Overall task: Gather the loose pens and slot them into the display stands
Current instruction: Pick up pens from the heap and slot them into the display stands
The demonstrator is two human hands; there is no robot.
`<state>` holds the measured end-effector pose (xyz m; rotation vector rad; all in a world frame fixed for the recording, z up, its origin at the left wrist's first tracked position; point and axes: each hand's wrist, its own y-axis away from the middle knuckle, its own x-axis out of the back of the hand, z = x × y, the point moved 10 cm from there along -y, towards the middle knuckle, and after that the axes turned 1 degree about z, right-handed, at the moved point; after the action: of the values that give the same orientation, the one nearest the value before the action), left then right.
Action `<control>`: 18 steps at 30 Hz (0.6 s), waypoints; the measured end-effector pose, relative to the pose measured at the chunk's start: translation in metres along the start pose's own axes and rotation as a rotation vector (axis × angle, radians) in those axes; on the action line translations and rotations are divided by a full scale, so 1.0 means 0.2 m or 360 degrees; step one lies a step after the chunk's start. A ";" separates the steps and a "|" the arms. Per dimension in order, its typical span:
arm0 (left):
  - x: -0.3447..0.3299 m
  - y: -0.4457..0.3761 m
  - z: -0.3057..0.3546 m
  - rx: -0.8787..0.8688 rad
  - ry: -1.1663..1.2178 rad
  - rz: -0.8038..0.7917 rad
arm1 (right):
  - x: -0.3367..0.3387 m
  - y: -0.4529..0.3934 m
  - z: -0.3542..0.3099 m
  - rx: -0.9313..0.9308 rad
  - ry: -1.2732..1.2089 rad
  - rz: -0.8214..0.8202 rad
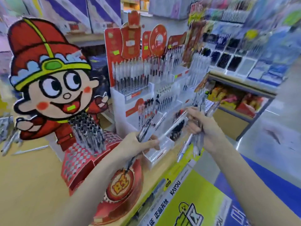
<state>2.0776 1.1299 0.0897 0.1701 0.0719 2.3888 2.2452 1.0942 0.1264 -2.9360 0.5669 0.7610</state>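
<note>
— Head view first. How far along?

— Partway, by the look of it. Rows of pens already standing in the tiered white display stand (146,101) and a cluster upright in the red honeycomb stand (91,144) below the cartoon cutout (48,75). Many empty holes left in the red stand's front. Still to slot: both handfuls, plus a few loose pens (24,147) lying on the worktop (32,185) at far left, well apart from the hands.

— Left hand?

— Left hand (140,142) curled round a small bunch of dark-and-white pens (145,131), thumb across them, tips angled up toward the white stand. Seems also to pinch the near end of one white pen (172,126) that reaches across toward the other hand; blurred, so hard to say which hand really has it.

— And the right?

— Right hand (202,128) closed tight on a thicker bundle of pens (193,144), fingers (193,115) wrapped over the top, ends hanging down past the worktop edge and more sticking up behind the knuckles. No slack in either grip.

— Step in hand, then?

— Probably passing or sorting a single pen between the hands before slotting. Just in front of the white stand's lowest tier, not yet in any hole.
</note>
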 end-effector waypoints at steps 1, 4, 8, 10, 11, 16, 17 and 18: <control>-0.01 -0.06 0.01 0.0015 -0.0005 -0.0001 | 0.07 -0.03 -0.02 -0.0017 -0.0013 0.0021; -0.07 -0.29 0.04 0.0003 -0.0246 0.0001 | 0.27 -0.10 -0.04 -0.0093 0.0165 0.0071; -0.24 -0.63 0.04 -0.0016 -0.0408 0.0028 | 0.60 -0.31 -0.09 -0.0090 0.0442 0.0297; -0.34 -0.83 0.05 -0.0035 -0.0480 0.0090 | 0.78 -0.47 -0.15 -0.0073 0.0357 0.0369; -0.39 -0.94 0.05 -0.0045 -0.0505 0.0130 | 0.88 -0.56 -0.17 -0.0077 0.0370 0.0398; -0.63 -1.48 0.05 0.0045 -0.0512 0.0401 | 1.37 -1.04 -0.37 -0.0109 0.0581 0.0374; -0.65 -1.56 0.06 0.0097 -0.0529 0.0504 | 1.48 -1.14 -0.44 -0.0072 0.0640 0.0420; -0.65 -1.62 0.06 0.0155 -0.0562 0.0603 | 1.59 -1.23 -0.51 -0.0004 0.0751 0.0491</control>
<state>2.3924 1.2795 0.0561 0.7027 -0.0122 2.6902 2.6393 1.2026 0.0548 -3.0706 1.0655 0.0652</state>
